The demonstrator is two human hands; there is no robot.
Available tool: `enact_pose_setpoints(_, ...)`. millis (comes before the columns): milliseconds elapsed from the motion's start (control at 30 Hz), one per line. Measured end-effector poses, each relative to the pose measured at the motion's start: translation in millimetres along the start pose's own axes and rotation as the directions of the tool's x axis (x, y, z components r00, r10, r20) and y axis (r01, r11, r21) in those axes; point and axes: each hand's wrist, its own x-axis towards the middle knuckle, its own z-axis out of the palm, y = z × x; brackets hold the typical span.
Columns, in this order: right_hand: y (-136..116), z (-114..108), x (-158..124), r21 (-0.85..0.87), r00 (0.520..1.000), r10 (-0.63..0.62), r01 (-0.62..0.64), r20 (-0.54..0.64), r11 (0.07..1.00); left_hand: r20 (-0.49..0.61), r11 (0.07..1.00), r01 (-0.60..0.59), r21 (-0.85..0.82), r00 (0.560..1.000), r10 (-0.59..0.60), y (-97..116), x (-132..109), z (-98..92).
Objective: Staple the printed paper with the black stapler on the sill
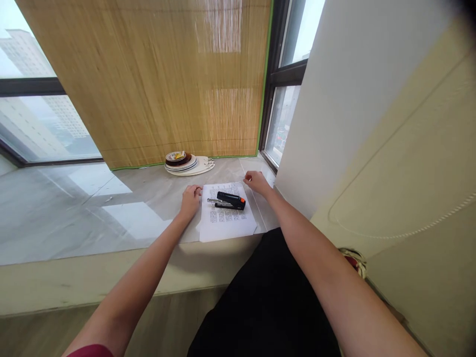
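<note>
A stack of printed white paper (226,229) lies on the grey marble sill, its sheets slightly uneven at the near corners. On top of it rests a black stapler (231,200) with an orange mark at its right end and its jaws spread to the left. My left hand (191,198) rests at the paper's upper left edge, fingers loosely bent and apart, gripping nothing visible. Just beyond the upper right corner, my right hand (256,181) has its fingers curled together. Anything between those fingertips is too small to make out.
Behind the paper stand stacked plates (180,164) on an oval white board (204,165). A bamboo blind (167,84) hangs at the back. The wall (334,99) and a beaded cord (416,230) are on the right. The sill's front edge (111,252) runs near my body.
</note>
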Motion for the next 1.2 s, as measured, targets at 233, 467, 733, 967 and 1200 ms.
enact_pose_setpoints(233,-57.4,-17.1,-25.7,0.261,0.944,-0.319,0.289,0.083,0.921,0.076,0.989,-0.139,-0.042,0.987,0.142,14.7,-0.9,0.3)
enact_pose_setpoints(467,-83.9,-7.4,-38.7,0.259,0.884,-0.372,0.303,0.282,0.917,0.24,0.964,-0.155,-0.217,0.948,0.206,22.4,-3.5,-1.2)
enact_pose_setpoints(733,-76.7,15.6,-40.0,0.094,0.868,-0.413,0.403,0.276,0.91,0.386,0.971,-0.068,-0.228,0.91,0.154,25.6,-6.6,-1.6)
enact_pose_setpoints(967,-76.9,16.7,-38.7,0.024,0.862,-0.424,0.435,0.278,0.9,0.432,0.975,-0.158,-0.154,0.877,0.21,30.9,-6.7,-2.8)
enact_pose_setpoints(1200,-76.5,18.6,-37.0,0.04,0.848,-0.435,0.445,0.302,0.895,0.45,0.977,-0.16,-0.138,0.869,0.206,33.0,-7.4,-4.6)
